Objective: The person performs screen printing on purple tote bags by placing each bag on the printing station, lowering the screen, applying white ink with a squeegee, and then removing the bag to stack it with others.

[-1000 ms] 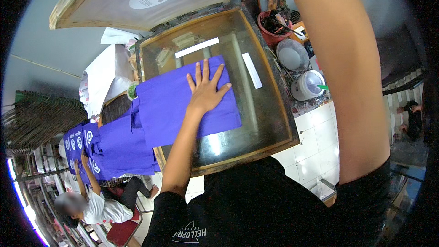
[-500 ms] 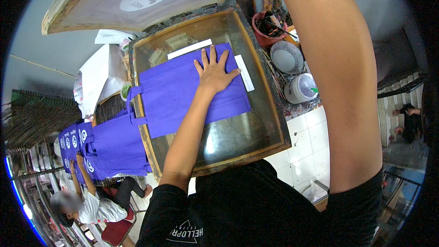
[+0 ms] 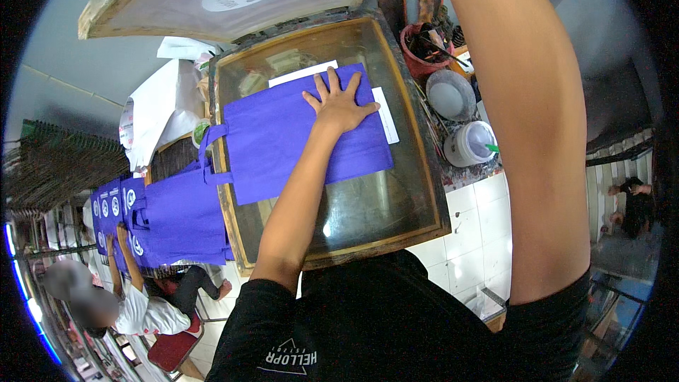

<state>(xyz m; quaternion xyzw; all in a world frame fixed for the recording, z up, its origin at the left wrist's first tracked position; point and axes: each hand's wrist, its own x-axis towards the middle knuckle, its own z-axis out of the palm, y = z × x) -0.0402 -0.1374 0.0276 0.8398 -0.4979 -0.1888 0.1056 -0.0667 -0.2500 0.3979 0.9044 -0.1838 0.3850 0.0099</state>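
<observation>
Left hand [image 3: 341, 111] flat on a purple bag [image 3: 276, 138] atop a glass board [image 3: 378, 209] with white strips [image 3: 387, 119].

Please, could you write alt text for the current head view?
The person's left hand lies spread on a purple bag on a framed see-through tabletop, beside two white strips; the right hand is out of view. A framed screen is tilted up behind; at left, a co-worker sits near more purple bags.

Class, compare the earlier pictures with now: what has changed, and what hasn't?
The left hand and the purple bag under it moved away from the person and rightward, bringing the bag up to the two white strips. The hand stayed flat on the bag; the framed screen stayed raised.
</observation>
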